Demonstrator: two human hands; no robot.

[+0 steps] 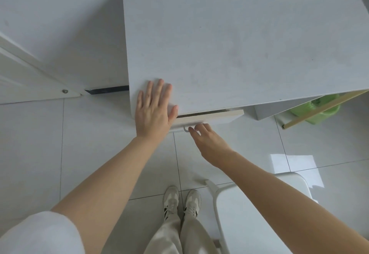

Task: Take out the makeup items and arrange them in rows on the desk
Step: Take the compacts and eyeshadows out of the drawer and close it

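Drawer (209,116) ajar lengthwise along desk (239,44) edge, right hand (207,141) at handle (186,129)

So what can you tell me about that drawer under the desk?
The drawer sits under the desk's front edge, pulled out only a crack, so nothing inside shows. Its front looks like pale, cream-coloured board with a small light metal handle on it. The right hand's fingers curl at that handle. The left hand lies flat on the desk top just above, partly covering the drawer's left end.
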